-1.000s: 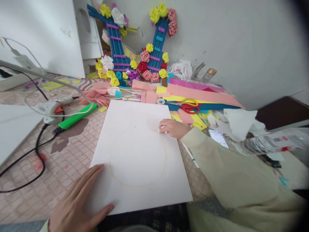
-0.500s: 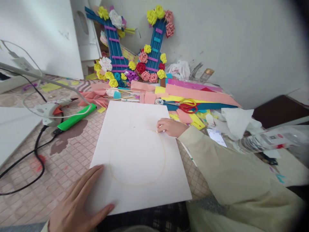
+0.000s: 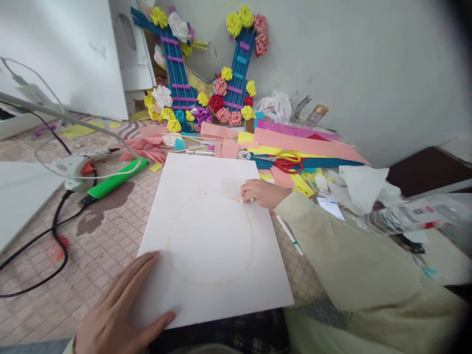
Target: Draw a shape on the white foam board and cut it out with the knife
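The board is lying flat on the tabletop, directly in front of the person. It is looking light and stiff, probably foam or card, with a smooth face that could slide and corners that could dent; gripping it by opposite edges would seem safest. The left hand is resting spread over its near left corner, fingers straight. The right hand is pinching a small white piece, too hidden to identify, on the faint yellowish circle. A slim pen is lying beside the right edge. Beyond, soft-looking strips are lying under metal-bladed scissors, and crumpled, rounded flowers are trimming flat blue shapes.
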`<state>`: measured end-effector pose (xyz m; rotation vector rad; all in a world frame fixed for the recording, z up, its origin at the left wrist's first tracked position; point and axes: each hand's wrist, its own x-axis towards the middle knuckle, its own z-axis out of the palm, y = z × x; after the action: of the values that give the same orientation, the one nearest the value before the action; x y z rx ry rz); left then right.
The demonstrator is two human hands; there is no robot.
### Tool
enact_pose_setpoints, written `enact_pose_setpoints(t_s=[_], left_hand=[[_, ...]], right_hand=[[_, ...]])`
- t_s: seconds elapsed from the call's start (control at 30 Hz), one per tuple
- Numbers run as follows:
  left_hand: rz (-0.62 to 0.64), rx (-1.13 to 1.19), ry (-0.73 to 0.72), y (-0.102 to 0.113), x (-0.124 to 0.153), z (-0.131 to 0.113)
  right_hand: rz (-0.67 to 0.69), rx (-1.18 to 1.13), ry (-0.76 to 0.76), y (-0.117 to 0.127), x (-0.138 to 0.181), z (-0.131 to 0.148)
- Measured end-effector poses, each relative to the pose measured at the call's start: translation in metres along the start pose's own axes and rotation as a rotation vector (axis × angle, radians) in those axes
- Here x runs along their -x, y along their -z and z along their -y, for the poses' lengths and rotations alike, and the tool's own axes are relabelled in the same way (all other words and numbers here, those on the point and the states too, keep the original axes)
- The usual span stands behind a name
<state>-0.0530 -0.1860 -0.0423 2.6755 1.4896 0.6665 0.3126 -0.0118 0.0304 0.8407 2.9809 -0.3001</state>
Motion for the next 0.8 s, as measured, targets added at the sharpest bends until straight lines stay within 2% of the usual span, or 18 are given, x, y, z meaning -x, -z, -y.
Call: enact_pose_setpoints(t_s=[0.2,0.4,0.63,0.8], left_hand=[[0.004,0.004,0.003,0.002,-0.001,0.000],[-0.009,0.002,-0.010,0.003,-0.002,-0.002],[0.005,-0.034,-0.039,0.005,-0.003,0.000],[-0.015,-0.018,-0.024,0.004,-0.004,0.001]], right_hand=[[-0.012,0.013,0.004,-0.001,-0.009,0.000],[0.000,0.018,0.017,0.001,-0.002,0.002],[-0.027,0.032,0.019,0.000,-0.018,0.000],[-0.017,0.040,0.028,0.001,-0.013,-0.001]])
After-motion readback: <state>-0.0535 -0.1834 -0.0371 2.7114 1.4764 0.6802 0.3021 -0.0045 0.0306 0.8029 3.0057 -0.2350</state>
